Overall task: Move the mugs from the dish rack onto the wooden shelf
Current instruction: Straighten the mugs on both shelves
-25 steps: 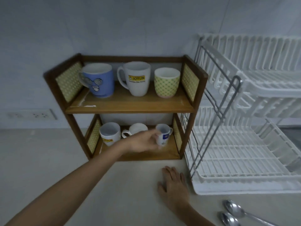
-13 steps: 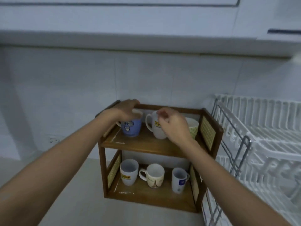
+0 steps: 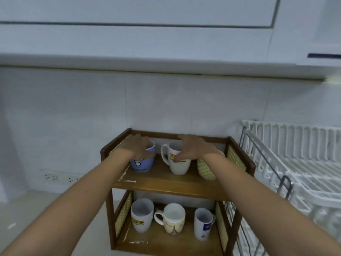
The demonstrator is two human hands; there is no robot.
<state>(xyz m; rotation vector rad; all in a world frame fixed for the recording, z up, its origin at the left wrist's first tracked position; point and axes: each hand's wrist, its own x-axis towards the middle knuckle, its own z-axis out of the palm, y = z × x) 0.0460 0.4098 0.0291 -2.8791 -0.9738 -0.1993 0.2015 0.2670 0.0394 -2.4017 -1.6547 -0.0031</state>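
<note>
A two-tier wooden shelf (image 3: 166,183) stands against the wall. On its top tier are a blue face mug (image 3: 143,162), a white mug with a yellow label (image 3: 180,164) and a green patterned cup (image 3: 205,169). My left hand (image 3: 137,145) wraps over the blue mug's rim and side. My right hand (image 3: 192,147) grips the white labelled mug from above. The bottom tier holds three more: a white labelled mug (image 3: 141,217), a cream mug (image 3: 173,219) and a small white mug (image 3: 203,223). The white dish rack (image 3: 295,163) at the right shows no mugs.
White wall cupboards (image 3: 147,34) hang overhead. Wall sockets (image 3: 60,178) sit low at the left, above the pale counter (image 3: 55,209). The rack's metal frame (image 3: 284,185) stands close to the shelf's right side.
Both hands left the lower tier and the counter and rose to the top tier. They have closed onto the blue mug and the white labelled mug. The view tilted upward.
</note>
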